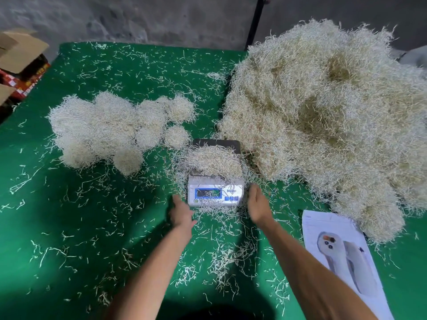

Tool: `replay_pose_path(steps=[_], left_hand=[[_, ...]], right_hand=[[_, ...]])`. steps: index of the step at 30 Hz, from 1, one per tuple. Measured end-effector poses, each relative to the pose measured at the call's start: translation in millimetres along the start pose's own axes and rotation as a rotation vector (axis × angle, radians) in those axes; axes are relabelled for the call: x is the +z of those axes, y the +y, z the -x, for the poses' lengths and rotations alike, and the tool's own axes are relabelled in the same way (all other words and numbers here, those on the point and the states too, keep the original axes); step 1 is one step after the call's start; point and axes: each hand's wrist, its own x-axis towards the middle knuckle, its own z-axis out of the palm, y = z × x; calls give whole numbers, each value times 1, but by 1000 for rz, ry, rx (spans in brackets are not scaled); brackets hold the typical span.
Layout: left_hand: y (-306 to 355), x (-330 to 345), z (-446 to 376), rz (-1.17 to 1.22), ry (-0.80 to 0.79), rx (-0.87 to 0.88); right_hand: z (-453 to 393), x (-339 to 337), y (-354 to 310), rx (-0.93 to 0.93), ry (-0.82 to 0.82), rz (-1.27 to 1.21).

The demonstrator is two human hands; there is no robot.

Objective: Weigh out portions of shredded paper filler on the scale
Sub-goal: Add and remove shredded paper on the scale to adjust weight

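A small white digital scale (216,192) with a blue display stands in the middle of the green table (69,215). A loose portion of shredded paper (211,159) lies on its platform and spills over the edges. My left hand (181,212) is just left of the scale's front, fingers straight, holding nothing. My right hand (258,205) is just right of the scale, fingers straight, palm turned inward, empty. A very large heap of shredded paper (323,116) fills the right side. Several rounded portions (111,128) sit grouped at the left.
Loose paper strands (231,255) litter the green cloth everywhere. A printed sheet (342,257) with a product picture lies at the front right. Cardboard boxes (20,56) stand off the table's far left corner. A black pole (254,21) rises behind the heap.
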Motion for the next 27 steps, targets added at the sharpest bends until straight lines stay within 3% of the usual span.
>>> replay_pose_path(steps=[3,6,12,16,19,21,24,27], left_hand=[[-42,7,20,-148,13,123],[-60,22,38,-145,-163,166],[-70,39,41,-339,-383,180],[-66,22,34,-505,-271,174],[-69,-3,34,-615,-316,120],[-70,-19,34,-679,-276,205],[-64,-45,29,-676,-112,414],[-56,-63,23,-663,9,552]], right_hand=[[36,33,37,-87,56,93],[63,67,45,-126,171,159],[83,84,40,-181,161,110],[96,70,45,-220,15,52],[108,65,52,-215,-168,17],[111,63,54,-190,-232,3],[110,58,51,-129,-171,-122],[107,52,49,-99,85,-93]])
